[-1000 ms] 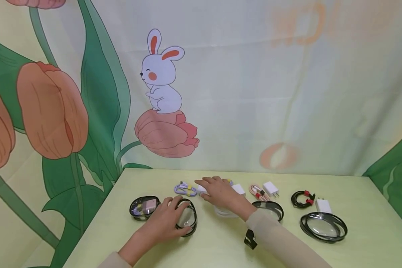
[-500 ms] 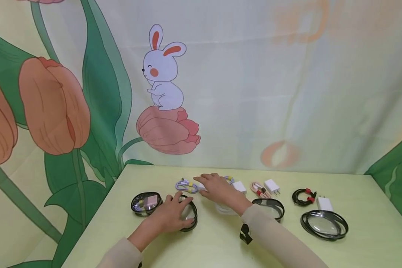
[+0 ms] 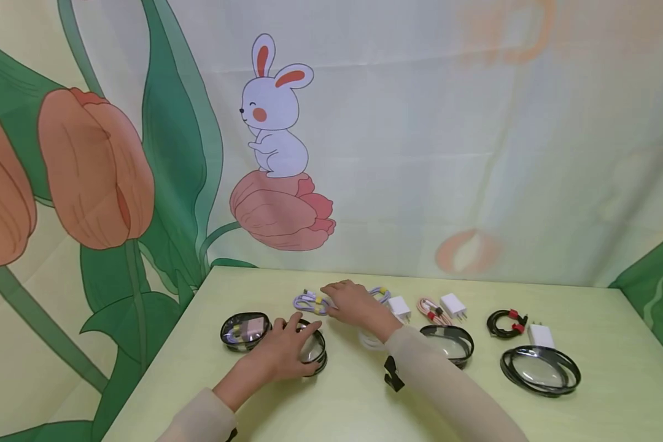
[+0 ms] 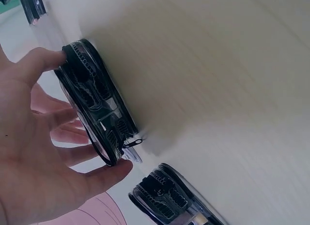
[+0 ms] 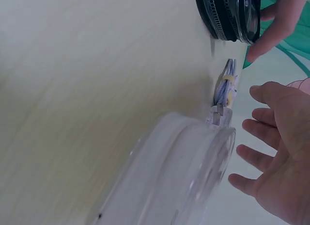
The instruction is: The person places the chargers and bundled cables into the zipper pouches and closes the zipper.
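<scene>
Faint orange marks (image 3: 530, 37) on the backdrop (image 3: 387, 153) are too blurred to read. The left hand (image 3: 279, 353) grips a black-trimmed clear case (image 4: 94, 94), fingers spread across it, thumb at its near right edge. The case rests on the table (image 3: 342, 408), long axis running far left to near right. The right hand (image 3: 355, 305) has fingers apart; a white charger (image 5: 220, 116) sits near its fingertips. The purple cable (image 3: 309, 302), left of them, lies lengthwise left to right.
</scene>
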Tool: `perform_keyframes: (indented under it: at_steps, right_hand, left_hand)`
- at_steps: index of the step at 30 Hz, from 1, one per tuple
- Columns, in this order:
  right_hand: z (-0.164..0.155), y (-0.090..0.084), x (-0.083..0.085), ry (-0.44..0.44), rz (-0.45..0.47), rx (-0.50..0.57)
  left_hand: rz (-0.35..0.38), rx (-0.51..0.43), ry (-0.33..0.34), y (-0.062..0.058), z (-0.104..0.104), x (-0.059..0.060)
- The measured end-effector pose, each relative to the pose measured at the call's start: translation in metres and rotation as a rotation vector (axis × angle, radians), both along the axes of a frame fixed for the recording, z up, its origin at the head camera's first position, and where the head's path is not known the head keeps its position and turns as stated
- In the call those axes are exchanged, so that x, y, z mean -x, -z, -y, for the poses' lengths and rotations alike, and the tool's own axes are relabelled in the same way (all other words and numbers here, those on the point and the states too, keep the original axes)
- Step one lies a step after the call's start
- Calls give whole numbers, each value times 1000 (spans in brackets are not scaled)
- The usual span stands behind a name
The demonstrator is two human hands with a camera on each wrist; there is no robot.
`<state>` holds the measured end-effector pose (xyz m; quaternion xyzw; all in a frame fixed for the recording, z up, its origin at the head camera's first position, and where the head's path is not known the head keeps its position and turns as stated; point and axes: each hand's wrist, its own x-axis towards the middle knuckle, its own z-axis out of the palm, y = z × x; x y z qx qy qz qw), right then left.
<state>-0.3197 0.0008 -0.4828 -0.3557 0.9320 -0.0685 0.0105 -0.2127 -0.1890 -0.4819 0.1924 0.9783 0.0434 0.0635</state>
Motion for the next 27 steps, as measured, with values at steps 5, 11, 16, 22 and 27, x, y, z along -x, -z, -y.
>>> perform_keyframes:
  at_steps: [5,11,16,22,27]
  right_hand:
    - [10,2,8,3,25,15]
    - [19,8,14,33,85,27]
    - [26,12,18,44,69,34]
    - [36,21,22,49,67,39]
    - [41,25,22,96,84,62]
  left_hand:
    - [3,-47,-36,-3,0,-1]
    - [-3,-137,-68,-6,3,-3]
    - [-12,-178,-63,-4,7,-4]
    - [-27,-201,-42,-3,10,-6]
    - [-36,-204,-39,-6,13,-9]
